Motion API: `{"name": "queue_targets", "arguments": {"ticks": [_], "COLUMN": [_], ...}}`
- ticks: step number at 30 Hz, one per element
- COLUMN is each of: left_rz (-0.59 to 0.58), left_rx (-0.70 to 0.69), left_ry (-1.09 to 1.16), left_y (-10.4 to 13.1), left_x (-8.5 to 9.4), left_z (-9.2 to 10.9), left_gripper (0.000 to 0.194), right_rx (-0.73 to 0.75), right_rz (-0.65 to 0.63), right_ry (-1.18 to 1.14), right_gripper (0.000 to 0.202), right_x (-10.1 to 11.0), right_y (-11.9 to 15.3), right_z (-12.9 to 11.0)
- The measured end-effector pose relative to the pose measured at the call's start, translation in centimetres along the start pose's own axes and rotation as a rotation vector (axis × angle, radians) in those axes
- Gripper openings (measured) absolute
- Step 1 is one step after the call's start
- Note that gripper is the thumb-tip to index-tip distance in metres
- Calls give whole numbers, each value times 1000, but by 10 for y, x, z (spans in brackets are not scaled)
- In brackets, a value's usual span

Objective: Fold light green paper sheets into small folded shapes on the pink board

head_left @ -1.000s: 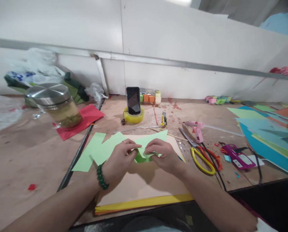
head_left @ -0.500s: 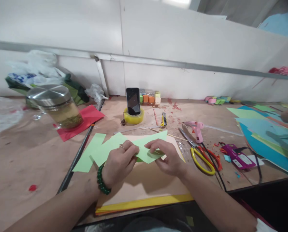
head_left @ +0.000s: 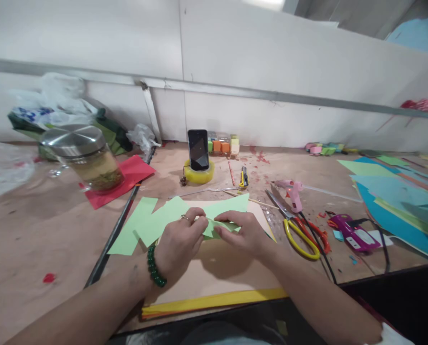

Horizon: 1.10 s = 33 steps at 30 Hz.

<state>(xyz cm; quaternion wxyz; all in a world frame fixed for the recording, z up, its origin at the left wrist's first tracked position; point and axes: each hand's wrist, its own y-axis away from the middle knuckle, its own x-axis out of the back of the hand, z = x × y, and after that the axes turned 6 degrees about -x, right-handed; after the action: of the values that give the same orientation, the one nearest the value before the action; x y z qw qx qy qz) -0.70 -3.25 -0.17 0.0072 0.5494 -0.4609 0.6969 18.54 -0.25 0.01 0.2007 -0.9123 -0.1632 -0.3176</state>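
Between my two hands is a small piece of light green paper (head_left: 210, 231), raised over a stack of pale paper sheets (head_left: 217, 273). My left hand (head_left: 183, 235), with a ring and a green bead bracelet (head_left: 155, 267), pinches the paper's left end. On the right side, my right hand (head_left: 244, 232) grips it between thumb and fingers. My fingers hide part of the piece. More light green paper sheets (head_left: 135, 229) lie behind and left of my hands, and another green sheet (head_left: 231, 203) shows just beyond my fingers.
Scissors (head_left: 296, 230), a pink glue gun (head_left: 293, 194) and a purple device (head_left: 354, 232) with a cable lie to the right. Further right are coloured sheets (head_left: 382, 203). A phone (head_left: 198, 151) leans in a yellow tape roll (head_left: 199, 173). A glass jar (head_left: 95, 163) stands left.
My right thumb and fingers have closed in on the small green paper, which now appears folded or tilted and shows less surface. A co-worker's blurred hand at the far right has gone from view.
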Motion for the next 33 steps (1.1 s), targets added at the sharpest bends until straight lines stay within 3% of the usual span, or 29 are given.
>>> {"name": "queue_targets", "arguments": {"ticks": [7,11,18,26,33], "left_rz": [-203,-280,-309,-298,-323], "left_rx": [80,82,112,140,153], "left_ry": [6,-37,28,-32,-14], "left_y": [-1,-1,-1,-2,-2], "left_x": [1,1,-2,0,-2], "left_z": [5,7,9,7,10], "left_gripper": [22,23,22,18,19], "right_rx": [128,97,97,-65,24], "right_rz": [58,50,107,-6,50], "right_ry": [180,250,286,83,114], "right_gripper": [19,16,17,11,12], "right_x": [-8,-14,-17,-12,-16], "right_y": [2,2,0,-4,-3], "right_z": [4,5,9,11,12]}}
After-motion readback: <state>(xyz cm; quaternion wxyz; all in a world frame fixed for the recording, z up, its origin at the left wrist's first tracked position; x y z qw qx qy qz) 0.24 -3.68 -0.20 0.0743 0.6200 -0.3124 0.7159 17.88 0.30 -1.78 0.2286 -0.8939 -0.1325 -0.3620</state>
